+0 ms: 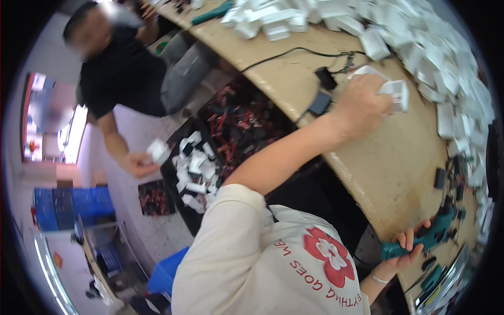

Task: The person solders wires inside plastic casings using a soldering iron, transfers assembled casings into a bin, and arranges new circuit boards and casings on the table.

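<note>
My left hand (365,102) reaches out over the tan table, fingers closed on a small open white plastic box (398,95). A second white piece (370,71) shows just behind that hand; I cannot tell whether it is held too. Close by are a black block (326,78) and a dark rectangular block (319,103), near a black cable. At the lower right, my right hand (409,247) is wrapped around a teal hand-held power tool (433,233) with a dark end. Its fingers and thumb show on either side of the teal body.
White plastic boxes (420,58) pile along the table's far and right side. Beside the table stand a bin of red and black parts (241,121) and a black container of white pieces (194,168). At left, a co-worker (123,84) holds a white piece. Blue crates (73,207) stand behind.
</note>
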